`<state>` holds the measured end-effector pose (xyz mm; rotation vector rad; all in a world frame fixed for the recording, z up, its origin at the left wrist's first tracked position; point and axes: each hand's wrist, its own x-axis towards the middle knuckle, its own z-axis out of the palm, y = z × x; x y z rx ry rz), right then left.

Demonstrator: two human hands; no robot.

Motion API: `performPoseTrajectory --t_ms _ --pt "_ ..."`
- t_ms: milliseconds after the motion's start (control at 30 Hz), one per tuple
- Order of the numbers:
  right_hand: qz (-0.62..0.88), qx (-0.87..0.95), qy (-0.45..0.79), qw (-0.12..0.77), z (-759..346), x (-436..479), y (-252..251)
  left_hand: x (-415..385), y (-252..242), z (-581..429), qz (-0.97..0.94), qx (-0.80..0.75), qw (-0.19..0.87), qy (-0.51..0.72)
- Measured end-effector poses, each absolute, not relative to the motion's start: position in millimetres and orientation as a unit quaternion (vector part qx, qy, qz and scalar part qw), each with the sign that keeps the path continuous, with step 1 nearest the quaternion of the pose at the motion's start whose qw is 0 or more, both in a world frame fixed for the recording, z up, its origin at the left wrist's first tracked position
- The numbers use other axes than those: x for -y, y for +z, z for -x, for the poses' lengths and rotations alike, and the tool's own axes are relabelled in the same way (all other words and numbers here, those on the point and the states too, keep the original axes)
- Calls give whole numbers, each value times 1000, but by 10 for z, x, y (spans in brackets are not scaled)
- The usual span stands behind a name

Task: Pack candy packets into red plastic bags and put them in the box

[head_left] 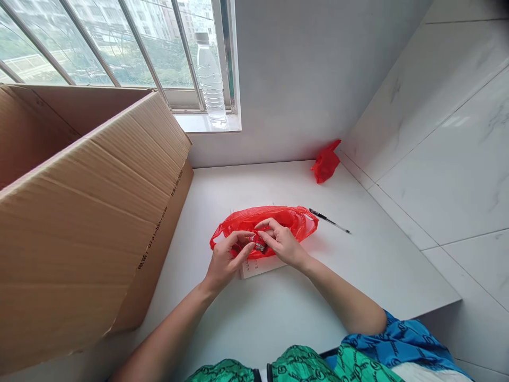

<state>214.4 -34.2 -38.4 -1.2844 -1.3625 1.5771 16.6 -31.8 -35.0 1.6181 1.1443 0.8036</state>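
Head view. Both forearms enter from the lower edge and converge over the white table (382,270), elbows spread wide, the hands meeting over the mouth of a red plastic bag (248,216).

Left hand (223,261): forearm slants up and rightward, back of the hand facing the camera. Index finger and thumb reach right, tips drawn close together about the left end of a small dark-red packet (260,246) with white lettering; they appear to pinch it.

Right hand (287,245): forearm slants up and leftward, wrist fairly straight. Index finger arched, thumb beneath, tips nearly meeting at the packet's upper edge. Cannot tell whether they grip the packet itself or red film beside it.

Packet position: between the two sets of fingertips, at the bag's opening, toward its near rim.

Surroundings: bag lies spread over a pale printed item (262,269); pen (330,220) just right of it. Second red bag (325,163), crumpled, near the wall. Cardboard box (95,212) at left; clear bottle (210,82) upright on the windowsill (194,123).
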Motion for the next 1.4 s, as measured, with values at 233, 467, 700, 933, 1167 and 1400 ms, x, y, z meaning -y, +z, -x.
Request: performPoseTrajectory --t_ms 233,467,700,933,1167,1400 --pt "442 544 627 339 -2143 367 -331 310 -357 -175 -660 -484 449 357" --pt "435 417 678 421 -2140 339 -369 327 -350 -196 -666 -483 443 356" --pt "415 407 702 412 -2134 348 -398 317 -385 -174 -660 -488 434 372" --pt "468 467 639 395 -2144 349 -388 313 -434 -130 -692 -466 409 369" --pt "423 392 686 443 -2107 357 -398 303 -423 -167 -647 -468 465 382" --pt "429 367 693 448 -2080 375 -384 312 -409 -162 -615 -479 495 383"
